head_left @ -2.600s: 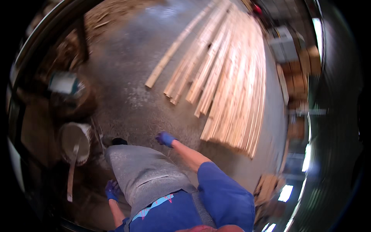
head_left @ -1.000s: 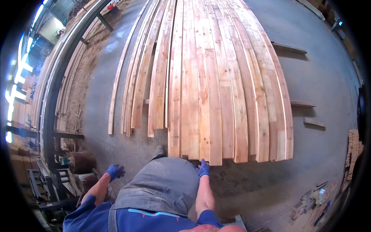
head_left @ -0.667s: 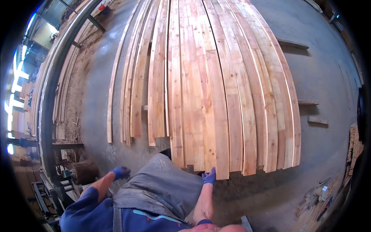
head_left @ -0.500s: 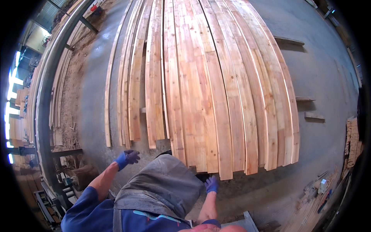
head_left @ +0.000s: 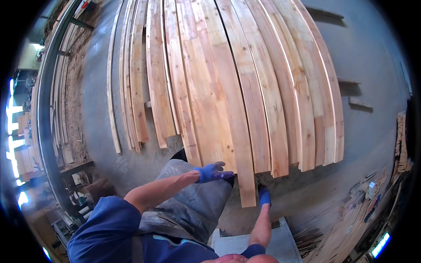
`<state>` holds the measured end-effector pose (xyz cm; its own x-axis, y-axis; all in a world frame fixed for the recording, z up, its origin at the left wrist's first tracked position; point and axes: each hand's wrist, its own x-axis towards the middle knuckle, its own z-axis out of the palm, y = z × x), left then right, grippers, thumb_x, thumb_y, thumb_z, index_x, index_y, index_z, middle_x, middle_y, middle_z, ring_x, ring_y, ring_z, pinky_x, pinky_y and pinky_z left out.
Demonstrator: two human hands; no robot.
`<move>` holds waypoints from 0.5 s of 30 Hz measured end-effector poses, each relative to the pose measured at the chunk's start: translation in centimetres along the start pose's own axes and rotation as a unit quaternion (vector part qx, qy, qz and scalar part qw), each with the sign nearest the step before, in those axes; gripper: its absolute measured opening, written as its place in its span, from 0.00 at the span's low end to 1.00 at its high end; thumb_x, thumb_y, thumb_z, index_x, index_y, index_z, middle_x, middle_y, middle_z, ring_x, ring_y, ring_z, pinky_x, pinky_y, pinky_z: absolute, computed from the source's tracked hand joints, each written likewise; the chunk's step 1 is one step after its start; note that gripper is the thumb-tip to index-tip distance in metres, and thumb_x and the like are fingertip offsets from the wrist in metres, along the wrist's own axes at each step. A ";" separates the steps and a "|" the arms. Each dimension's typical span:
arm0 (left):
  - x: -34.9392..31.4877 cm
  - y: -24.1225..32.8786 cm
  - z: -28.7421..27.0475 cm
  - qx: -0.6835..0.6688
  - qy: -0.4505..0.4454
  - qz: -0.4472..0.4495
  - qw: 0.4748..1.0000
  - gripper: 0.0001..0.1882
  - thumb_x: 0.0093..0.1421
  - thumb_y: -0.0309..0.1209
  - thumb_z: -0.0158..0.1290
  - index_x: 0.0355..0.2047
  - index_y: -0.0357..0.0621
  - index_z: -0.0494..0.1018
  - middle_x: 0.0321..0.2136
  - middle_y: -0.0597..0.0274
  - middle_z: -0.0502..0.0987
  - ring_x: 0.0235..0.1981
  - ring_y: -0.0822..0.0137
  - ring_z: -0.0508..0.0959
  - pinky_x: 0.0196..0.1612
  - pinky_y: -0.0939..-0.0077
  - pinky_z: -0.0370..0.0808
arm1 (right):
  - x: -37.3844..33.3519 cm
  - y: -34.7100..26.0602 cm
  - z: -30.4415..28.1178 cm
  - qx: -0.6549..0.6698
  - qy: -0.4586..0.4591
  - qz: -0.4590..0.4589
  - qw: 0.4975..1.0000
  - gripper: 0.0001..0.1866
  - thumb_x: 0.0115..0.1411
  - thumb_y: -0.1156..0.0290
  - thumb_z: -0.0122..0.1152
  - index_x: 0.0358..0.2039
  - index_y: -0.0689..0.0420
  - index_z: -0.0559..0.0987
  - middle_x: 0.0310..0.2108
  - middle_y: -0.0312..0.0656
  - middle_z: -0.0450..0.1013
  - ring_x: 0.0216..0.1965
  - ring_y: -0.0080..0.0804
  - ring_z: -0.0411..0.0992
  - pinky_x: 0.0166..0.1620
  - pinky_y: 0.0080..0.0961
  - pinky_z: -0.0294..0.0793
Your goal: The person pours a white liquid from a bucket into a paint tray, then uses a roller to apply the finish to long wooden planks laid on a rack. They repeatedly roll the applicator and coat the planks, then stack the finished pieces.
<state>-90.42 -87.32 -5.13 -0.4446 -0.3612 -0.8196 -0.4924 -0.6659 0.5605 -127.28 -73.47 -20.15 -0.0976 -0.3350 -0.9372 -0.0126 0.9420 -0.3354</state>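
Fingers [head_left: 219, 168] of our left hand [head_left: 212, 172] spread over the long plank's [head_left: 239, 144] end; right hand [head_left: 264, 196] curls beneath, grip unclear. Lifting begins; next needs both hands clamped.

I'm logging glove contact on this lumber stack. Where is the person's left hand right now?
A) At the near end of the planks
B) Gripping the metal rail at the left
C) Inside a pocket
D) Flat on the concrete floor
A: the blue-gloved left hand reaches across to the near end of the planks, while the right hand sits beside the longest plank's end.
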 end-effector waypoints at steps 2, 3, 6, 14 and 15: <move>3.4 -1.3 4.8 -0.019 -0.012 -0.016 1.000 0.55 0.52 0.63 0.57 0.62 0.26 0.53 0.56 0.32 0.66 0.59 0.46 0.67 0.60 0.66 0.65 | 1.7 -2.6 0.6 -0.017 -0.090 0.002 0.996 0.26 0.67 0.66 0.41 0.65 0.57 0.60 0.66 0.44 0.57 0.63 0.34 0.59 0.63 0.34 0.58; 4.5 -1.6 7.4 -0.057 0.031 0.025 0.998 0.53 0.52 0.63 0.57 0.59 0.25 0.57 0.53 0.34 0.70 0.57 0.50 0.70 0.59 0.66 0.66 | 2.7 -1.8 0.8 -0.151 -0.111 -0.073 0.980 0.25 0.67 0.68 0.40 0.64 0.58 0.61 0.65 0.44 0.57 0.63 0.34 0.59 0.63 0.34 0.58; 5.7 3.1 10.0 -0.025 0.028 -0.022 0.999 0.43 0.54 0.60 0.57 0.54 0.31 0.67 0.48 0.45 0.76 0.51 0.58 0.75 0.55 0.67 0.70 | 8.6 3.8 2.9 -0.685 -0.022 -0.409 0.602 0.23 0.64 0.75 0.39 0.60 0.60 0.66 0.59 0.47 0.66 0.60 0.38 0.64 0.61 0.36 0.61; 7.0 -1.2 9.6 -0.050 0.046 -0.070 0.995 0.27 0.56 0.50 0.62 0.45 0.38 0.77 0.36 0.64 0.81 0.37 0.75 0.76 0.41 0.73 0.75 | 6.5 1.7 6.4 -0.449 0.075 -0.377 0.807 0.14 0.66 0.72 0.39 0.38 0.60 0.76 0.26 0.51 0.75 0.28 0.52 0.75 0.29 0.43 0.73; 6.4 -2.0 9.4 -0.048 0.034 -0.095 0.994 0.27 0.56 0.50 0.62 0.45 0.38 0.78 0.35 0.64 0.81 0.36 0.75 0.77 0.41 0.73 0.75 | 4.4 0.6 6.6 -0.377 0.057 -0.366 0.849 0.19 0.69 0.66 0.38 0.37 0.65 0.77 0.30 0.55 0.76 0.32 0.49 0.76 0.32 0.41 0.73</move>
<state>-99.35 -82.17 -10.42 -0.2977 -0.2648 -0.9172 -0.4873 -0.7840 0.3845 -121.17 -74.56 -25.07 0.1166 -0.8726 -0.4743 -0.7401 0.2421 -0.6274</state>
